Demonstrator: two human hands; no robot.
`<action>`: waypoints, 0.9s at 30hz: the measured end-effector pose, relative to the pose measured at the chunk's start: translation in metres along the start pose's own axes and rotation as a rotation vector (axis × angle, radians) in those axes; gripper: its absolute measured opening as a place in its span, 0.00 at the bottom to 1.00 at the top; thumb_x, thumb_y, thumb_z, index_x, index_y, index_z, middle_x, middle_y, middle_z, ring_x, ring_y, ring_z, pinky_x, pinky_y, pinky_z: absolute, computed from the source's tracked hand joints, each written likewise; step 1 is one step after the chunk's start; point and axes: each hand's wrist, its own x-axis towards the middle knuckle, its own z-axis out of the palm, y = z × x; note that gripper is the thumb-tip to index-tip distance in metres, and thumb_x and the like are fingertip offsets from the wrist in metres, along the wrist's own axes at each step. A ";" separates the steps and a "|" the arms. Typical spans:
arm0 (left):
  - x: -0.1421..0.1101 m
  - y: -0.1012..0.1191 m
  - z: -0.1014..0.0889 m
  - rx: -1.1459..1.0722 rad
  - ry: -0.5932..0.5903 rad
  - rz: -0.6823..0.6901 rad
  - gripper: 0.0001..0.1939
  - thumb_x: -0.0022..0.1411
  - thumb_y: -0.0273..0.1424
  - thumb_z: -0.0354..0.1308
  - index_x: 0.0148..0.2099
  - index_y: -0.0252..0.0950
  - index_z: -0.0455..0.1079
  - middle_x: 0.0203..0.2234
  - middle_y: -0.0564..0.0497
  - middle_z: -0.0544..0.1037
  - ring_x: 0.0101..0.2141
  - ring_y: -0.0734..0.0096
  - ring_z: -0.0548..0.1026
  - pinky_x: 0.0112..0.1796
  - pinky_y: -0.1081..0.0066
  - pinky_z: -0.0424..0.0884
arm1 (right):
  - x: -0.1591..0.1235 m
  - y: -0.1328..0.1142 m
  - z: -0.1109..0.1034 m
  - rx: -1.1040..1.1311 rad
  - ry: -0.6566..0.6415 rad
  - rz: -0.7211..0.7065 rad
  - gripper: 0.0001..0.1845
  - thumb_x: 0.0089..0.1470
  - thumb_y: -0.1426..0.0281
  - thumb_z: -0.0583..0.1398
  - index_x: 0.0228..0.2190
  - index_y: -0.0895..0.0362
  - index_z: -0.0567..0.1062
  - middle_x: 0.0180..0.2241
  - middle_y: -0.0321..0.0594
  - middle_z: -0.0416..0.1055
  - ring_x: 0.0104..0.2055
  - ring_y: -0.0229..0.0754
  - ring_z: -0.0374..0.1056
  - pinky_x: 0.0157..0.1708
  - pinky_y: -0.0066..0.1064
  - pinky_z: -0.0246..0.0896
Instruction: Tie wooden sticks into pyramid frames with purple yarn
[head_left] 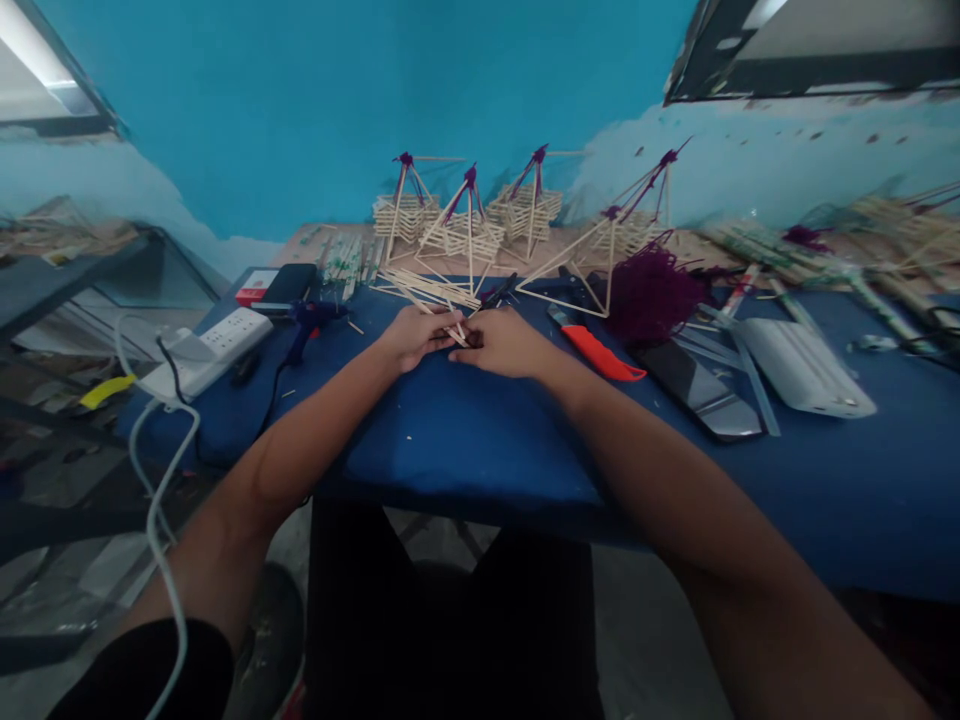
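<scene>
Both hands meet over the blue tabletop. My left hand [416,338] is closed around thin wooden sticks [453,322], whose near ends poke out between the two hands. Curled against those ends, my right hand [501,342] pinches them with its fingers; a dark patch under its fingers is too shadowed to name. Just beyond it lies a dark hand tool [501,290], partly hidden. A loose bundle of sticks [427,286] lies behind my hands. Farther back stand several stick pyramid frames [470,215] with purple-bound tips, beside stacks of crossed sticks [525,212].
To the left are a blue glue gun [301,325], a white power strip [217,345] and cables. On the right lie an orange-handled cutter [600,350], purple fibre [652,290], a phone [701,390] and a white power bank [802,365]. A blue wall [300,110] rises behind.
</scene>
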 end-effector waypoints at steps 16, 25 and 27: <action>-0.029 0.025 0.020 -0.256 -0.048 0.252 0.11 0.78 0.20 0.53 0.41 0.39 0.69 0.21 0.61 0.62 0.20 0.78 0.64 0.30 0.73 0.68 | -0.018 0.046 -0.051 0.426 0.166 0.380 0.05 0.61 0.69 0.68 0.37 0.56 0.86 0.35 0.43 0.82 0.33 0.43 0.75 0.36 0.35 0.70; -0.024 0.012 0.015 -0.017 -0.305 0.321 0.07 0.74 0.25 0.61 0.39 0.36 0.77 0.20 0.60 0.62 0.20 0.79 0.58 0.25 0.76 0.56 | -0.040 0.074 -0.082 -0.101 0.579 0.892 0.21 0.67 0.65 0.69 0.56 0.64 0.84 0.56 0.67 0.81 0.61 0.65 0.77 0.61 0.47 0.67; -0.021 0.009 0.014 0.045 -0.358 0.295 0.07 0.74 0.27 0.61 0.39 0.36 0.78 0.20 0.60 0.62 0.20 0.79 0.58 0.24 0.76 0.56 | -0.040 0.077 -0.079 -0.135 0.487 0.902 0.17 0.69 0.66 0.65 0.52 0.62 0.86 0.53 0.65 0.83 0.61 0.66 0.77 0.59 0.48 0.68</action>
